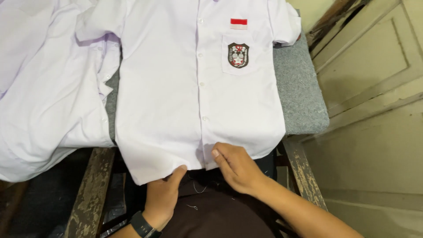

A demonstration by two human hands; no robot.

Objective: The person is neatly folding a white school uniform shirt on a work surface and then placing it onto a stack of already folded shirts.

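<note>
A white buttoned shirt (176,88) lies flat, front up, on the grey padded worktop (299,88); its hem hangs over the near edge; the left hand (163,198) pinches the hem in a narrow grip; the right hand (235,166) rests flat, grip open, on the hem beside it; more white shirts (48,88) lie to the left.

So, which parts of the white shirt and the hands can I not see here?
Head view only:
- White buttoned short-sleeved shirt: collar cut off by top edge.
- Left hand: fingers hidden under the hem; grip unclear.
- Right hand: fingertips hidden by the hem.
- Second white garment: cut off by left edge.
</note>
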